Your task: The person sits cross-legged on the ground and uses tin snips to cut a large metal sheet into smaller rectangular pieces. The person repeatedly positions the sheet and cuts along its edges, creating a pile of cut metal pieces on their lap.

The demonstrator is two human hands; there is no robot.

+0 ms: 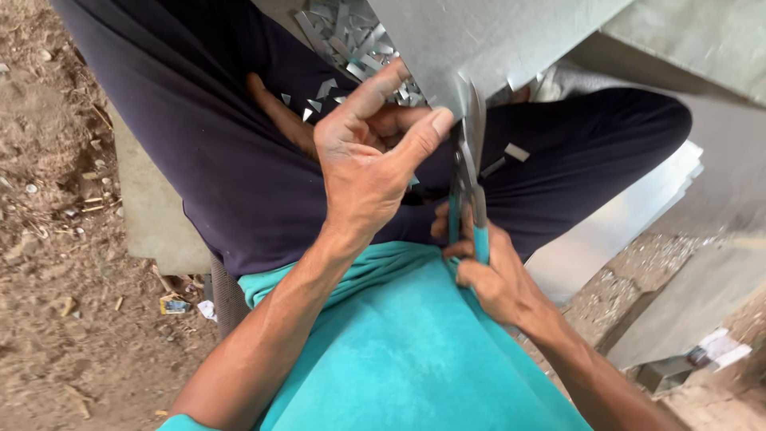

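A grey metal sheet (487,36) hangs over my lap at the top of the head view. My left hand (363,160) pinches its lower edge between thumb and fingers. Tin snips (469,172) with teal handles point up into that edge, blades at the sheet. My right hand (487,267) grips the teal handles low, close to my teal shirt. Several small metal offcuts (351,40) lie between my legs and on my dark trousers (239,160).
Bare dirt ground (48,239) with litter lies at the left. A concrete slab (155,207) sits under me. More flat metal sheets (614,223) lean at the right, with concrete pieces (694,303) beyond them.
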